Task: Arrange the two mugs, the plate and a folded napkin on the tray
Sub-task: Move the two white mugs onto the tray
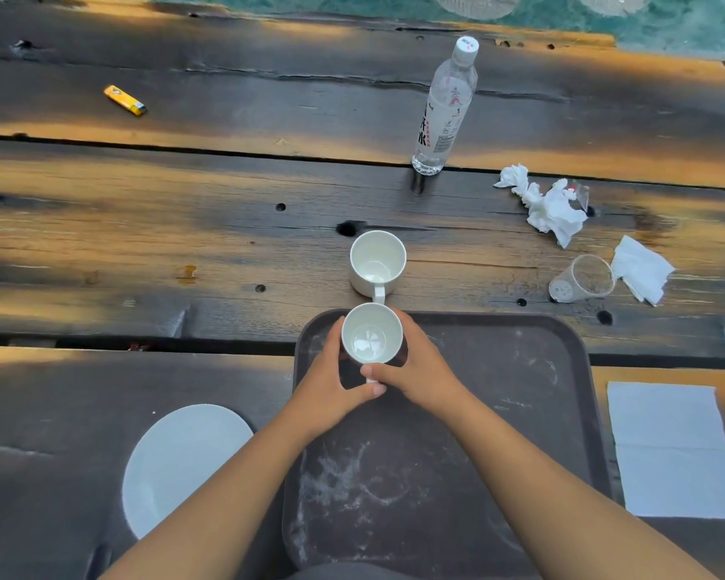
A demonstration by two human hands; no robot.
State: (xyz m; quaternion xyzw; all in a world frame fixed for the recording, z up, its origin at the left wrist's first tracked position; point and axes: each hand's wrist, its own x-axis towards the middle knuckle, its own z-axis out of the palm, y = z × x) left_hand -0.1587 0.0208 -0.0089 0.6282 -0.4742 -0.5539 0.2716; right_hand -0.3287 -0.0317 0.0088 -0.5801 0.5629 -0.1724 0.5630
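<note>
Lower left, white plate [185, 466] on the table [185, 244]; lower right, flat napkin [670, 450]; between them, dark tray [499, 412]. At the tray's upper-left corner, near mug [371, 339] clasped from both sides by left hand [331, 383] and right hand [419, 370], fingers [335, 334] curled round it. Just beyond, mid-frame, second mug [377, 261] on the table.
</note>
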